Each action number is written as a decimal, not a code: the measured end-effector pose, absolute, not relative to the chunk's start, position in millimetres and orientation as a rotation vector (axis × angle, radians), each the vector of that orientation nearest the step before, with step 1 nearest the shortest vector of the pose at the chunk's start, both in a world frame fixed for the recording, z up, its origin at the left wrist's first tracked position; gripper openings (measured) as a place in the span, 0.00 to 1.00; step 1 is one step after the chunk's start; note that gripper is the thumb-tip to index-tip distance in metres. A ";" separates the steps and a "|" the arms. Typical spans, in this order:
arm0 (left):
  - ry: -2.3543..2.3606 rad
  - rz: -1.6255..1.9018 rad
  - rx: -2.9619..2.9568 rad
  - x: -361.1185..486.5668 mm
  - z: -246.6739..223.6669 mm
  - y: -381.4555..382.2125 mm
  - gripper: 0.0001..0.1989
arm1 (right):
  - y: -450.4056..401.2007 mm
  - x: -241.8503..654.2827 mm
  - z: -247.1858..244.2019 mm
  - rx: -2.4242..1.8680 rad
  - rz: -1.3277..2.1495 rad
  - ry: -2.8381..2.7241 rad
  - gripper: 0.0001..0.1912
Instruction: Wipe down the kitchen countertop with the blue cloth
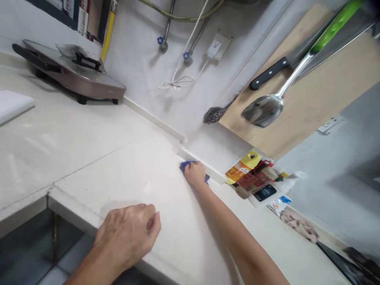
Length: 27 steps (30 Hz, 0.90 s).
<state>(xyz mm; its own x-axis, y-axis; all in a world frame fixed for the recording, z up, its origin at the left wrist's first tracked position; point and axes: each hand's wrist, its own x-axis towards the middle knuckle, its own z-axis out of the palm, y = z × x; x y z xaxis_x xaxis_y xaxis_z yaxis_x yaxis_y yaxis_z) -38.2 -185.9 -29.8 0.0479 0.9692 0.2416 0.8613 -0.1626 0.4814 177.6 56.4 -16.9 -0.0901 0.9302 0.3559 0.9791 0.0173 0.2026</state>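
My right hand (195, 173) reaches out to the back of the white countertop (142, 170) and presses a blue cloth (186, 163) against it, close to the low upstand along the wall. Parts of the cloth stick out on both sides of my fingers; the rest is hidden under the hand. Nearer to me, my left hand (129, 229) hovers by the counter's front edge, its fingers curled in loosely. Nothing shows in it.
An electric pan with a lid (74, 75) stands at the back left. A cutting board (297, 99), a knife (268, 74), a green-handled spatula (264, 111) and a steel scourer (214, 114) hang at right. Bottles and packets (252, 174) line the right wall, near a crumpled cloth (298, 225).
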 end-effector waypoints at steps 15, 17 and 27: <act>2.026 0.609 2.098 -40.6 -9.6 -189.7 0.20 | -4.6 66.4 -15.1 -1.302 -0.267 -2.483 0.25; 2.045 0.646 2.097 -41.0 -9.0 -191.9 0.19 | -30.2 64.8 -16.2 -1.126 -0.215 -2.542 0.25; 2.146 0.787 2.036 -46.6 -14.0 -195.5 0.22 | -146.3 150.8 -21.1 -0.722 -0.060 -2.577 0.25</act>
<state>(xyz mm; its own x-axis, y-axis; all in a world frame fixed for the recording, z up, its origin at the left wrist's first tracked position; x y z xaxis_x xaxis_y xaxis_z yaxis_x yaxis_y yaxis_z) -46.6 -195.5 -14.0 -0.1133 0.9518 0.2852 0.9104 -0.0155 0.4135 150.8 -146.3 -21.1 -0.7562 0.4814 0.4431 0.5016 0.8614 -0.0799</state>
